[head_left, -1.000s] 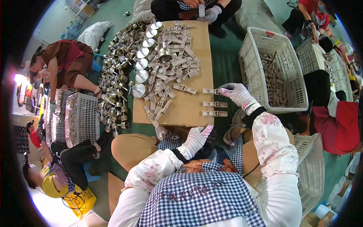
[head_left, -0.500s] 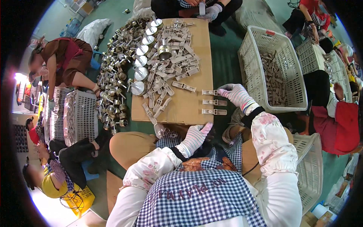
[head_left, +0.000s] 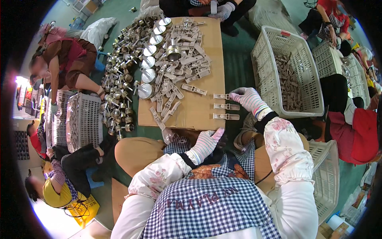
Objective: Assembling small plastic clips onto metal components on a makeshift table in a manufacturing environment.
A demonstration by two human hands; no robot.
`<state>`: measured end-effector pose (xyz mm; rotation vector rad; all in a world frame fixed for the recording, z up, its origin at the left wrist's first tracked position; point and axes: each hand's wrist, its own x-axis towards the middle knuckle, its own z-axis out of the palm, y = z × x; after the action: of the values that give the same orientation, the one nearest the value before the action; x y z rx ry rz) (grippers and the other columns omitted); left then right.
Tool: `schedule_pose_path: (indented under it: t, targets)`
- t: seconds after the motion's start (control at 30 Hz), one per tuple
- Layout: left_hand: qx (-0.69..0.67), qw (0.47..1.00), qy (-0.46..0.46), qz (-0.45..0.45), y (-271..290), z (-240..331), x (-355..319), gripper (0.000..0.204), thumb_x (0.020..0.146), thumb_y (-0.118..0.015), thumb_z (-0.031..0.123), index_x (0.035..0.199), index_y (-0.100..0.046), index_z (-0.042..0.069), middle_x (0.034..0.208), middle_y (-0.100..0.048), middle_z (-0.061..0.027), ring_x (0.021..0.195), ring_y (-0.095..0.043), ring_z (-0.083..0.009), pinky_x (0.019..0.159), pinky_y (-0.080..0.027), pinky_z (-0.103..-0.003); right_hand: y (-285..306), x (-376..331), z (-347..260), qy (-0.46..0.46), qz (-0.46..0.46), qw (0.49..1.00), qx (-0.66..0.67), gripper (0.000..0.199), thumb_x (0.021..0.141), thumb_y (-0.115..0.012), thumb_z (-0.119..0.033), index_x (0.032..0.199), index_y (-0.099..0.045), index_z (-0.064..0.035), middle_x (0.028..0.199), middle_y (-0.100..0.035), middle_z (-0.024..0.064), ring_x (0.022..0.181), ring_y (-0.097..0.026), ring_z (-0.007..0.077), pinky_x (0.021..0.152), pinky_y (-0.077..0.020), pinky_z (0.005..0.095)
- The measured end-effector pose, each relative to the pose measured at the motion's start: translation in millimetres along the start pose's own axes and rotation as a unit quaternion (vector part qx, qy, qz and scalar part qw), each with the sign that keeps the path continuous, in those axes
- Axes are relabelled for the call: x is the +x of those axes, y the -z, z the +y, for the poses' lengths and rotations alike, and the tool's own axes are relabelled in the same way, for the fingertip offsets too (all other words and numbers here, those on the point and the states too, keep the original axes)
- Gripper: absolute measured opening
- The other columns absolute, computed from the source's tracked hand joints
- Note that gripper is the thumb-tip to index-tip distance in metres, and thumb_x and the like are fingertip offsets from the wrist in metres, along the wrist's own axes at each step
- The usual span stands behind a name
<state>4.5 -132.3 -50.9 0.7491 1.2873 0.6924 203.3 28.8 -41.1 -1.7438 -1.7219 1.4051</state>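
My right hand, in a striped glove, pinches the outer end of a small grey plastic handle-shaped piece at the right edge of the cardboard. Two similar pieces lie parallel below it, their ends jutting past the edge. At the cardboard's front edge, my left hand stays low with its fingers stretched to the right and nothing visible in it. Many more grey plastic pieces cover the cardboard's middle. Among them stands a metal cup with a stem. White-faced round pieces form a row along the left.
Metal stemmed parts are heaped left of the cardboard. A white crate holding grey pieces stands at right; another white crate is beside my right thigh. A co-worker's gloved hand is at the far edge. Others work on both sides.
My hands and the grey pieces hold nearly the same places; the view has shifted slightly. At the left, a co-worker in yellow has changed posture.
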Motion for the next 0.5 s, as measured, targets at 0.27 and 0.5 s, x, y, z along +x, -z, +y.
schedule_pose_path:
  t: [0.27, 0.5]
  targets:
    - [0.002, 0.999, 0.046, -0.018, -0.5, 9.2, -3.7, 0.040, 0.099, -0.059, 0.039, 0.111, -0.066, 0.001, 0.091, -0.064, 0.0013, 0.083, -0.053, -0.0106, 0.078, -0.047, -0.028, -3.0, -4.2, -9.1, 0.006, 0.036, 0.997, -0.072, 0.032, 0.088, -0.073, -0.033, 0.103, -0.073, -0.0036, 0.091, -0.074, 0.0142, 0.084, -0.069, 0.0250, 0.081, -0.0521, 0.0363]
    - [-0.026, 0.999, 0.040, -0.016, -2.4, 7.5, -5.8, 0.039, 0.099, -0.059, 0.040, 0.102, -0.067, 0.003, 0.081, -0.057, 0.0056, 0.073, -0.045, -0.0096, 0.067, -0.042, -0.028, -6.0, -6.2, -1.6, 0.023, 0.017, 0.999, -0.046, 0.035, 0.094, -0.067, -0.034, 0.112, -0.070, -0.0039, 0.099, -0.073, 0.0142, 0.093, -0.068, 0.0238, 0.087, -0.0498, 0.0348]
